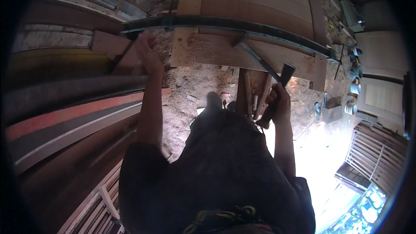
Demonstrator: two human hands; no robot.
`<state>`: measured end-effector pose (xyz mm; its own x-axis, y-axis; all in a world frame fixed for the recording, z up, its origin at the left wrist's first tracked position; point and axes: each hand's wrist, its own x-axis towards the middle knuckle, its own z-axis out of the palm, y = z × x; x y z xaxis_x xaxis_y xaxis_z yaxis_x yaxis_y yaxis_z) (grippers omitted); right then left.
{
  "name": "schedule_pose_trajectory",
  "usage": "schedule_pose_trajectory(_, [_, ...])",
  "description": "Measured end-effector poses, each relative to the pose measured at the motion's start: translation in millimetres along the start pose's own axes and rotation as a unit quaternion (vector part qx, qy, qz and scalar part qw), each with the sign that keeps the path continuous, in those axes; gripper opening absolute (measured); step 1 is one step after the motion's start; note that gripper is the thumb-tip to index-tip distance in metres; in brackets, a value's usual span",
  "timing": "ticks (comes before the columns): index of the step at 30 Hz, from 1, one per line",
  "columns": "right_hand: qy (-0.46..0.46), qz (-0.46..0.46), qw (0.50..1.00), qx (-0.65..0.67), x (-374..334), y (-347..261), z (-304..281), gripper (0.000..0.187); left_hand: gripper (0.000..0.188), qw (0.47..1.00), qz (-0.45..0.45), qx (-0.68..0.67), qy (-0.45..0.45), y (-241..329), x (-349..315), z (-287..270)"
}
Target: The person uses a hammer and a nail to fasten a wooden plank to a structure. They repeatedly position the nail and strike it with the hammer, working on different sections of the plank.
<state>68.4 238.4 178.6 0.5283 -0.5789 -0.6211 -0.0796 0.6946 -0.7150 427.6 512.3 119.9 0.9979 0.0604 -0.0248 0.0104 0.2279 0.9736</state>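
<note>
My right hand [279,99] is closed around a long dark tool with a flared end [286,73]; its lower end sticks out below my fist. A hammer-like tool with a thin metal shaft [258,57] slants from the door's near rail up to that hand. Whether my fingers also hold this shaft, I cannot tell. My left hand [149,54] is raised by the left end of a long dark metal bar [208,22], its fingers apart and somewhat blurred. That bar lies across a panelled wooden door [277,0], near the door's closest edge.
Stacked boards and beams [65,82] crowd the left side, a red-edged plank [86,107] among them. Sawdust and wood scraps cover the floor [182,86]. Several cans [355,89] and more door panels [381,95] stand at right. Slatted wooden frames [372,151] lean at lower right.
</note>
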Motion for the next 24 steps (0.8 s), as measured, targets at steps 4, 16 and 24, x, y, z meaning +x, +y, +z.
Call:
schedule_pose_trajectory(4, [0.021, -0.021, 0.998, -0.052, -11.2, 1.5, -18.8, 0.034, 0.030, 0.902, 0.119, 0.190, -0.369, -59.4, -49.2, 102.8])
schedule_pose_trajectory(16, [-0.113, -0.121, 0.954, -0.249, -43.4, -32.4, 32.5, 0.021, 0.020, 0.938, -0.332, -0.028, -0.095, -41.9, -176.4, 69.3])
schedule_pose_trajectory(24, [-0.144, -0.156, 0.848, -0.486, 8.3, 92.4, 42.3, 0.045, 0.028, 0.900, -0.343, 0.203, -0.175, -40.8, -230.9, -155.7])
